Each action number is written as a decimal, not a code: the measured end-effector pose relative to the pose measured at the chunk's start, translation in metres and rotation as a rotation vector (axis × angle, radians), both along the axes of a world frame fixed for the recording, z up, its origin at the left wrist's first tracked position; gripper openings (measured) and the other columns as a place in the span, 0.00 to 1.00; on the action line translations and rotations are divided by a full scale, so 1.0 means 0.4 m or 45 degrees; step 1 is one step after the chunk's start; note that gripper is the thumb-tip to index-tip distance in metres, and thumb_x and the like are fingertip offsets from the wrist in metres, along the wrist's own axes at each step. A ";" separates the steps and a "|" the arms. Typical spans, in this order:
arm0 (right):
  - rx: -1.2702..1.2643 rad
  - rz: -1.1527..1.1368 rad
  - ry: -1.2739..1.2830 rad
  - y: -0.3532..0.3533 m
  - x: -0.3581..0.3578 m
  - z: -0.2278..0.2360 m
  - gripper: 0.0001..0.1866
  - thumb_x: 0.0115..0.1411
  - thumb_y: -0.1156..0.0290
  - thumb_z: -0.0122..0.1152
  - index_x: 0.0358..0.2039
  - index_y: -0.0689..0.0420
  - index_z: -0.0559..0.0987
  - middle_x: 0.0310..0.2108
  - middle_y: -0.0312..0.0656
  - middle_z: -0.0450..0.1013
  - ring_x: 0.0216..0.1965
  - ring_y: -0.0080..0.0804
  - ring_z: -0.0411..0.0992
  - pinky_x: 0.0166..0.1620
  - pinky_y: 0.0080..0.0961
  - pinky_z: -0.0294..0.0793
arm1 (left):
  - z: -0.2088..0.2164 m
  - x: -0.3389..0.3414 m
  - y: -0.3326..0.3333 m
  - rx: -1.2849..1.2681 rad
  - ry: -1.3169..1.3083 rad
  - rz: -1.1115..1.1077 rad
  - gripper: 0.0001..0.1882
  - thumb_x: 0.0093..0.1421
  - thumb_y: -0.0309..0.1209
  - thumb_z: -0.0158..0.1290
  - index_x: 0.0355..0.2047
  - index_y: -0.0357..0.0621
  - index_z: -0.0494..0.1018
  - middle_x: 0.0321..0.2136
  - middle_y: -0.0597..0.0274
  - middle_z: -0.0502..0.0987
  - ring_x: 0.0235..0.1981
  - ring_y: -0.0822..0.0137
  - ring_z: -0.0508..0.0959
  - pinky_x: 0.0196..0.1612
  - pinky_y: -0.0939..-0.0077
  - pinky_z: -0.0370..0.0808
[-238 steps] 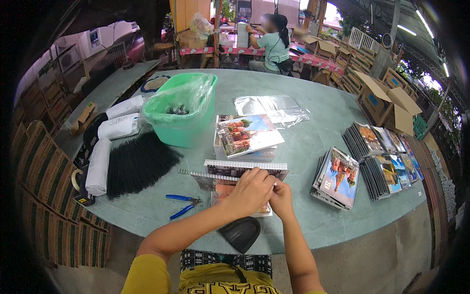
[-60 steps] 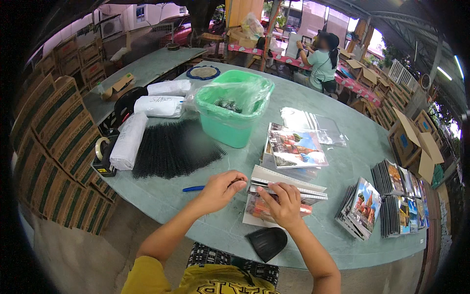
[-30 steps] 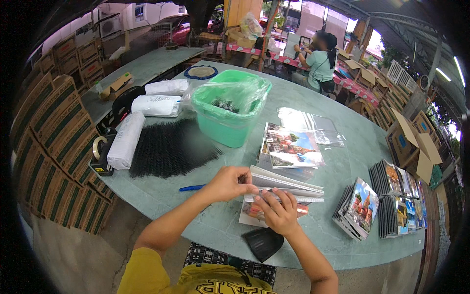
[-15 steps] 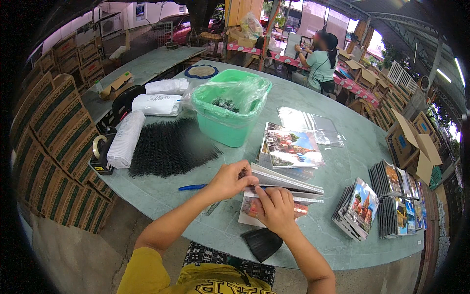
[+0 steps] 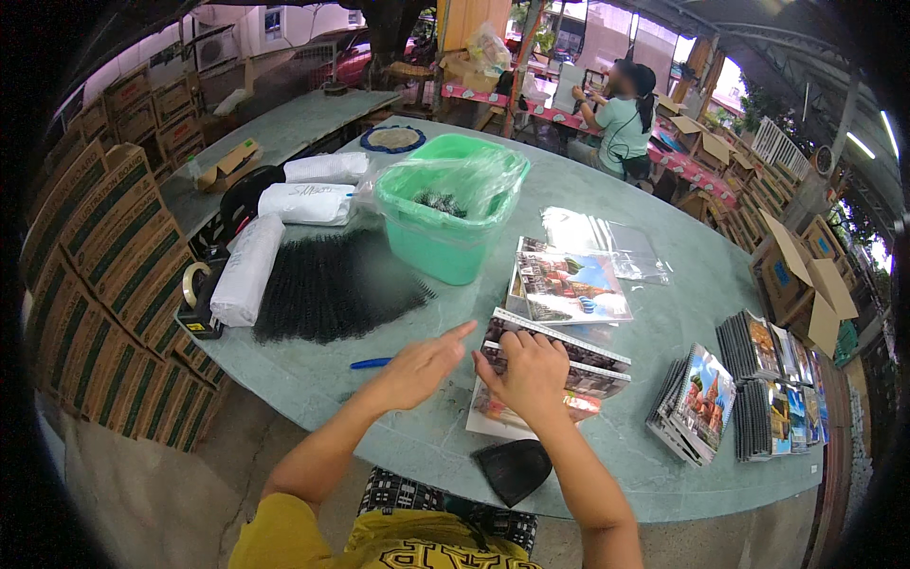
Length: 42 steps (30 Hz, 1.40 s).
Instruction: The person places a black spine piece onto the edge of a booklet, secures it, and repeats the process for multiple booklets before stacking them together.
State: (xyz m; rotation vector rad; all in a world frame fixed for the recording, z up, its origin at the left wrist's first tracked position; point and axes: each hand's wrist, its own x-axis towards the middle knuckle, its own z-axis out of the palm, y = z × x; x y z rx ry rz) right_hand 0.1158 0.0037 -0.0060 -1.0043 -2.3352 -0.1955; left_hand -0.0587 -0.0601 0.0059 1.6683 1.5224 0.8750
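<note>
My right hand (image 5: 533, 375) grips a small notebook (image 5: 599, 376) with dark photo-printed covers and a row of punched holes along its edges. Its fingers bend over the upper part, the thumb lies at the left end. To the left, my left hand (image 5: 417, 372) is open, fingers stretched toward the notebook and holding nothing. Under the notebook lies a sheet with a reddish picture (image 5: 493, 403). A blue pen (image 5: 371, 362) rests beside my left hand. Close to my right wrist is a black curved piece (image 5: 513, 471). Beyond the notebook lie picture covers (image 5: 573, 284).
A green bin (image 5: 431, 247) lined with plastic stands mid-table. Left of it are black binding coils (image 5: 327, 289) and white wrapped rolls (image 5: 248, 270). Stacks of bound notebooks (image 5: 697, 403) sit at right, clear plastic sleeves (image 5: 607, 242) behind. Another person (image 5: 621, 123) sits at a far table.
My left hand has let go of the notebook's left end and drawn back, its fingers straightening. My right hand has shifted up over the notebook, whose dark printed faces now show instead of pale pages.
</note>
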 end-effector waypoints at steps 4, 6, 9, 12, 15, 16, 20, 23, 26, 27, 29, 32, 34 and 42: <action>0.025 0.050 0.025 0.018 -0.015 -0.004 0.15 0.45 0.55 0.63 0.22 0.54 0.74 0.20 0.38 0.71 0.24 0.37 0.71 0.30 0.34 0.66 | -0.056 0.002 0.020 0.385 -0.031 0.084 0.19 0.63 0.37 0.43 0.51 0.41 0.65 0.24 0.48 0.74 0.27 0.56 0.76 0.33 0.66 0.70; -0.156 0.076 0.139 0.020 0.001 0.007 0.13 0.46 0.58 0.63 0.25 0.53 0.76 0.22 0.39 0.73 0.25 0.37 0.72 0.31 0.33 0.68 | -0.055 0.013 0.024 0.485 -0.030 0.096 0.17 0.62 0.36 0.45 0.47 0.40 0.67 0.25 0.50 0.75 0.27 0.56 0.76 0.34 0.67 0.71; -0.358 0.098 0.255 0.012 0.017 0.026 0.11 0.48 0.63 0.64 0.32 0.51 0.79 0.24 0.42 0.75 0.23 0.37 0.73 0.30 0.31 0.70 | -0.041 0.029 0.012 0.406 -0.141 0.142 0.13 0.60 0.32 0.49 0.43 0.38 0.70 0.29 0.53 0.77 0.29 0.61 0.77 0.33 0.71 0.72; -0.453 0.096 0.280 0.009 0.019 0.034 0.12 0.48 0.64 0.64 0.34 0.52 0.80 0.22 0.43 0.75 0.19 0.37 0.73 0.28 0.31 0.71 | -0.058 0.052 0.019 0.542 -0.095 0.175 0.12 0.57 0.31 0.52 0.40 0.37 0.71 0.30 0.51 0.77 0.30 0.59 0.78 0.33 0.70 0.72; -0.466 0.086 0.272 0.000 0.017 0.045 0.11 0.47 0.67 0.64 0.34 0.52 0.80 0.21 0.44 0.75 0.21 0.39 0.73 0.29 0.32 0.71 | -0.074 0.066 0.033 0.710 0.061 0.234 0.12 0.56 0.31 0.54 0.37 0.37 0.72 0.29 0.50 0.77 0.30 0.55 0.78 0.32 0.68 0.73; -0.443 0.095 0.270 -0.003 0.017 0.047 0.11 0.47 0.67 0.63 0.33 0.52 0.80 0.21 0.44 0.75 0.22 0.40 0.74 0.29 0.33 0.71 | -0.080 0.071 0.039 0.762 0.097 0.277 0.12 0.55 0.31 0.54 0.36 0.37 0.72 0.29 0.50 0.76 0.30 0.53 0.77 0.32 0.67 0.73; -0.410 0.141 0.244 -0.003 0.022 0.043 0.10 0.48 0.70 0.62 0.33 0.52 0.80 0.24 0.44 0.76 0.24 0.41 0.74 0.31 0.33 0.72 | -0.080 0.085 0.042 0.839 0.183 0.371 0.11 0.55 0.33 0.54 0.33 0.37 0.73 0.27 0.50 0.76 0.30 0.48 0.76 0.32 0.64 0.72; -0.346 0.160 0.261 -0.005 0.020 0.038 0.07 0.49 0.71 0.60 0.31 0.53 0.79 0.27 0.42 0.76 0.28 0.39 0.75 0.33 0.33 0.71 | -0.072 0.062 0.064 0.643 0.226 0.300 0.12 0.55 0.35 0.54 0.34 0.39 0.72 0.28 0.50 0.75 0.30 0.49 0.76 0.31 0.64 0.71; -0.262 0.201 0.220 0.003 0.026 0.026 0.10 0.47 0.69 0.63 0.33 0.52 0.79 0.24 0.42 0.75 0.28 0.39 0.74 0.34 0.36 0.69 | -0.033 0.019 0.057 0.598 0.125 0.125 0.12 0.55 0.35 0.54 0.34 0.40 0.72 0.25 0.52 0.75 0.28 0.55 0.77 0.30 0.66 0.71; -0.252 0.186 0.193 0.002 0.029 0.025 0.10 0.48 0.69 0.62 0.33 0.52 0.78 0.25 0.42 0.74 0.29 0.40 0.74 0.34 0.37 0.69 | -0.011 -0.010 0.058 0.387 0.148 0.031 0.12 0.54 0.35 0.54 0.34 0.40 0.72 0.25 0.52 0.75 0.28 0.57 0.77 0.30 0.67 0.71; -0.239 0.167 0.144 -0.005 0.024 0.023 0.10 0.51 0.67 0.61 0.35 0.53 0.77 0.26 0.42 0.74 0.30 0.40 0.73 0.34 0.38 0.68 | 0.025 -0.066 0.054 -0.042 0.200 -0.146 0.11 0.54 0.34 0.55 0.34 0.40 0.73 0.25 0.53 0.75 0.28 0.62 0.77 0.30 0.70 0.71; -0.301 0.053 0.037 -0.003 -0.007 0.035 0.09 0.54 0.63 0.57 0.34 0.53 0.76 0.28 0.40 0.75 0.32 0.39 0.73 0.33 0.35 0.67 | 0.015 -0.037 0.057 0.562 0.095 -0.081 0.11 0.55 0.35 0.54 0.33 0.40 0.73 0.25 0.54 0.74 0.28 0.67 0.76 0.31 0.72 0.70; -0.263 0.093 0.288 0.008 -0.002 0.009 0.09 0.55 0.62 0.57 0.31 0.53 0.76 0.27 0.39 0.75 0.31 0.39 0.73 0.33 0.34 0.67 | 0.040 -0.048 0.066 0.095 0.165 -0.097 0.12 0.56 0.37 0.53 0.33 0.40 0.73 0.26 0.54 0.73 0.28 0.66 0.75 0.31 0.72 0.70; -0.181 0.139 0.353 0.010 0.012 0.005 0.10 0.51 0.65 0.61 0.33 0.53 0.76 0.25 0.39 0.75 0.28 0.39 0.73 0.31 0.35 0.66 | 0.009 -0.051 0.076 0.360 0.227 -0.116 0.13 0.58 0.38 0.52 0.32 0.40 0.74 0.25 0.55 0.72 0.27 0.67 0.74 0.30 0.71 0.70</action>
